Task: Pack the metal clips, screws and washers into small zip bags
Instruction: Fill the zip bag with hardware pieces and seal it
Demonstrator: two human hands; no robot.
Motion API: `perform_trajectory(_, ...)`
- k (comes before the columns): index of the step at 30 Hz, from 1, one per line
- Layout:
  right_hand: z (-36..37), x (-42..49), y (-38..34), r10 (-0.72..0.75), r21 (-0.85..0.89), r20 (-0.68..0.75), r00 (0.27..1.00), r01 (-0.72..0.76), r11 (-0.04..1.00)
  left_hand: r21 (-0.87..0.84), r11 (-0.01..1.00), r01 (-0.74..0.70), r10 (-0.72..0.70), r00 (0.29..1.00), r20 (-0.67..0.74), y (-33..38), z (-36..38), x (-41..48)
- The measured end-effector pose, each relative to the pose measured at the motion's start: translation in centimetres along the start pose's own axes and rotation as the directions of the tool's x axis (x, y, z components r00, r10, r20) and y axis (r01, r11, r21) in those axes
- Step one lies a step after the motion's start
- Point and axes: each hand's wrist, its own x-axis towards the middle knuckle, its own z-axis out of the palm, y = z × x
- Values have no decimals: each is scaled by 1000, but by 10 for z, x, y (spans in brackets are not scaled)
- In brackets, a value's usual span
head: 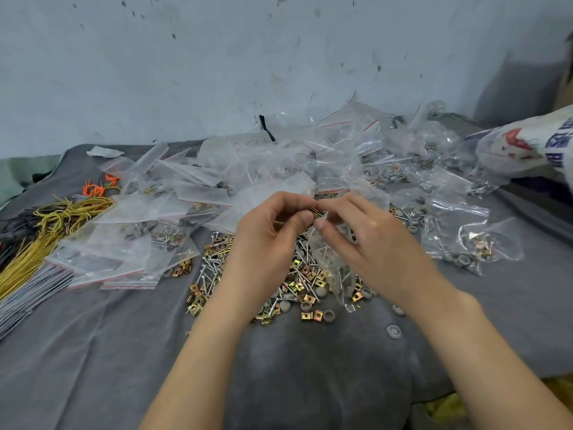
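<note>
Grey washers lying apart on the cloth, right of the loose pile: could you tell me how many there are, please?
2: one washer beside the pile's right edge, another just nearer the camera. The right forearm may hide more.

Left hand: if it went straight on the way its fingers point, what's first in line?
Probably the mouth of the zip bag that the right hand pinches: the left hand, pinching metal clips, points rightward at it. Depth is unclear; the right hand itself could come first.
</note>
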Motion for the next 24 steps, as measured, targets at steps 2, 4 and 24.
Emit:
perform_trajectory(2,0,0,-1,-8,-12,-4,1000,8,1000,33,999,-16,16,1000,8,-3,1,1)
perform_trajectory(4,-1,0,-1,-11,-10,-4,1000,11,1000,45,999,-25,24,1000,6,-5,1,1)
perform_trajectory(24,2,0,9,4,6,-30,1000,-4,1000,86,996,-6,6,1000,-6,-3,9,3)
